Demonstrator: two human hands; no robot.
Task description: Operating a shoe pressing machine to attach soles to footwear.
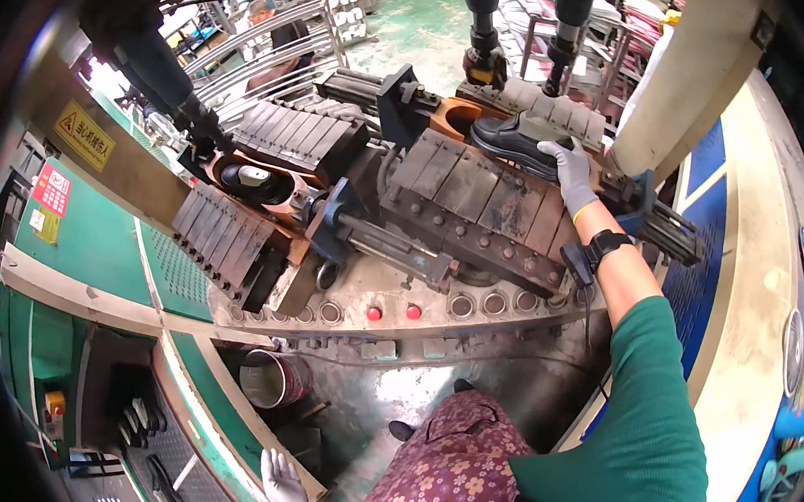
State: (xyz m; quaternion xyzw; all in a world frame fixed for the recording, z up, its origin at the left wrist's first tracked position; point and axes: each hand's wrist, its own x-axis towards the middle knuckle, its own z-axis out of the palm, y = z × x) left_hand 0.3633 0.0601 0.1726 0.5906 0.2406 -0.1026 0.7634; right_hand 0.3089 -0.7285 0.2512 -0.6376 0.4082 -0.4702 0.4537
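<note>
A black shoe [508,139] with a grey last in it lies between the clamp blocks of the right press station. Its rear end is held by my gloved right hand [568,169], thumb and fingers closed round it. My left hand [285,490], in a pale glove, is low at the bottom edge, fingers stretched out, with nothing in it. In the left station, a dark shoe [244,178] with a pale-topped last sits inside an orange-brown cradle [289,196]. Segmented metal blocks [480,196] flank the shoe at my right hand.
Two red buttons [394,313] and round metal-rimmed controls [494,302] line the machine's front. A bucket [274,379] stands on the floor. Dark shoes [140,421] lie on a shelf at lower left. Pistons [566,39] hang overhead; a post [693,85] rises at right.
</note>
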